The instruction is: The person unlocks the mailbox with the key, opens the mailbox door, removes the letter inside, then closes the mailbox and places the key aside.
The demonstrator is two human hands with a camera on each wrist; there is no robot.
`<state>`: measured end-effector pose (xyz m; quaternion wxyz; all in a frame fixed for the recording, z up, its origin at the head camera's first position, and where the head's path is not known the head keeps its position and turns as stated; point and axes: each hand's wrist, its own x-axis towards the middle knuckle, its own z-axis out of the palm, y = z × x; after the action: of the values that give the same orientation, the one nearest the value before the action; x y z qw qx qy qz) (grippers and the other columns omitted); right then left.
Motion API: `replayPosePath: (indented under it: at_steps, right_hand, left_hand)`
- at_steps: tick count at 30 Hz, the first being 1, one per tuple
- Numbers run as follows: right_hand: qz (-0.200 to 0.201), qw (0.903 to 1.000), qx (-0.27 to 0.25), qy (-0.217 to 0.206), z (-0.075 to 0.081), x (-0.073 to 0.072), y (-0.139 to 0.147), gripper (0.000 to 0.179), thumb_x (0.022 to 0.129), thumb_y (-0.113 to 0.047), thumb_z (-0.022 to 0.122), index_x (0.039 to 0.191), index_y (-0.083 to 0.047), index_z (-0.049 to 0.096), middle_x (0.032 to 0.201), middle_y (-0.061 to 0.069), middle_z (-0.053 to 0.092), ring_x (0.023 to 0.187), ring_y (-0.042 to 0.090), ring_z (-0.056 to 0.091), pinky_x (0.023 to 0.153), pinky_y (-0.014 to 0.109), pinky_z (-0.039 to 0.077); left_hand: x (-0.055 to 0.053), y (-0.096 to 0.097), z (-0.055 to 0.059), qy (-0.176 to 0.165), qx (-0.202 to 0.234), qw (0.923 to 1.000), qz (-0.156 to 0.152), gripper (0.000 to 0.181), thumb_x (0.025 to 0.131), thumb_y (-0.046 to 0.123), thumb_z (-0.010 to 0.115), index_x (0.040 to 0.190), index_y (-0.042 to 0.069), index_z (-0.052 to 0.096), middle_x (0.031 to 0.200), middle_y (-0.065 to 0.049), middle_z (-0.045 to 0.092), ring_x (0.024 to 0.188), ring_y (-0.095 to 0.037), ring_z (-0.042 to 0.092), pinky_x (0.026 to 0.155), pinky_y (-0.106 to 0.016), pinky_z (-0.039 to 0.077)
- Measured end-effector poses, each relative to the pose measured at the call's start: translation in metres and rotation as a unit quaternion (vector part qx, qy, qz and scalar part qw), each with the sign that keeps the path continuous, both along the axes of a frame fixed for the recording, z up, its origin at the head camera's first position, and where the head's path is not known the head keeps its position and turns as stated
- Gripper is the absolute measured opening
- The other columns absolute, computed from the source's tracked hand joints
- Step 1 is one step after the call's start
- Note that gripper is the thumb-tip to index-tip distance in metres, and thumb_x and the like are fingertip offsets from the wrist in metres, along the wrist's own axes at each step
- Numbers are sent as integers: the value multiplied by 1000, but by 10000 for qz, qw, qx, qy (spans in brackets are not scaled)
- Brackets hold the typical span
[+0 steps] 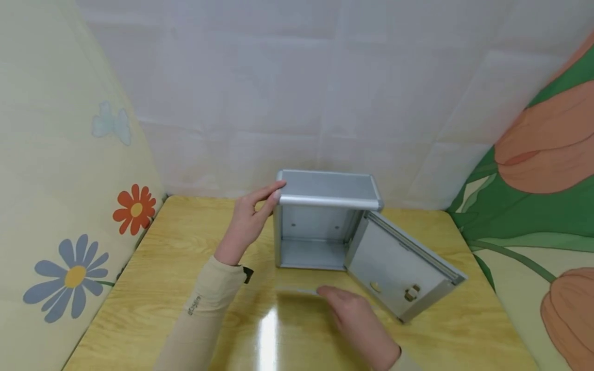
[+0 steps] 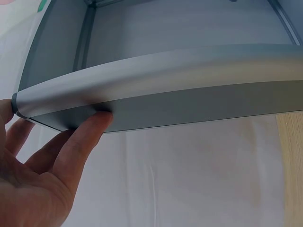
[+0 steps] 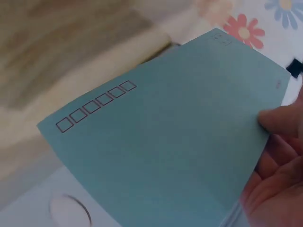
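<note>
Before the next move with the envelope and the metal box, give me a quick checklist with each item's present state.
1. Door open: ok, swung out to the right of the opening.
2. Left grip steadying the metal box: ok, fingers rest on its upper left corner.
3. Right grip on the envelope: ok, thumb and fingers pinch it by an edge.
4. Envelope inside the box: not ok, it is outside, in front.
5. Anything in the envelope: cannot tell, the right wrist view shows only one face.
</note>
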<state>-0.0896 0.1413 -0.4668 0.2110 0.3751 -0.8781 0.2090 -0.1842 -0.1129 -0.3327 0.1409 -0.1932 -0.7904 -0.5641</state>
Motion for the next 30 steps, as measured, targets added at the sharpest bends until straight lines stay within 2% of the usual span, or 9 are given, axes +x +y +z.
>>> replayPosePath:
  at_steps: [3, 6, 9, 16, 24, 30]
  right_hand:
    - [94, 9971, 376, -658, -7, 2, -4, 27, 83, 2, 62, 108, -7, 65, 105, 6, 69, 91, 20, 67, 76, 32, 56]
    - [222, 9855, 860, -1444, -12, 3, -8, 21, 88, -1, 63, 109, -8, 65, 109, 6, 68, 96, 21, 66, 80, 33, 55]
    - [339, 9733, 1269, -1882, -15, 3, -9, 23, 91, -5, 62, 114, -8, 65, 116, 7, 65, 104, 22, 63, 86, 35, 53]
    - [413, 9532, 1891, -2324, -23, 5, -8, 43, 89, -9, 62, 132, -11, 58, 134, 11, 53, 121, 25, 52, 99, 41, 44]
    - [296, 9464, 2155, -2386, -33, 8, -10, 47, 87, -11, 65, 134, -14, 57, 137, 11, 51, 123, 31, 49, 97, 45, 45]
    - [264, 9388, 2125, -2699, -32, 8, -10, 45, 90, -24, 65, 134, -15, 57, 140, 9, 49, 125, 31, 46, 96, 49, 45]
  left_hand:
    - [0, -1, 0, 40, -27, 10000, 48, 32, 100, 16, 53, 130, 7, 61, 130, -15, 57, 113, -24, 58, 78, -34, 55]
    - [1, -2, 0, 88, -103, 9998, 118, 32, 100, 17, 53, 130, 8, 61, 130, -15, 57, 111, -24, 58, 77, -33, 56]
    - [1, -2, 2, 126, -129, 9998, 71, 33, 100, 16, 52, 131, 7, 60, 131, -15, 56, 113, -25, 58, 78, -34, 56]
    - [0, 0, 2, 98, -124, 9999, -31, 33, 100, 15, 52, 131, 6, 60, 132, -16, 55, 113, -26, 57, 79, -38, 56]
    - [-1, 0, 0, 58, -115, 9999, -67, 33, 101, 15, 52, 132, 7, 59, 132, -15, 55, 113, -25, 57, 79, -37, 55]
    - [-1, -1, 0, 27, -49, 9999, -149, 34, 101, 16, 52, 133, 7, 58, 134, -14, 54, 116, -25, 56, 82, -35, 54]
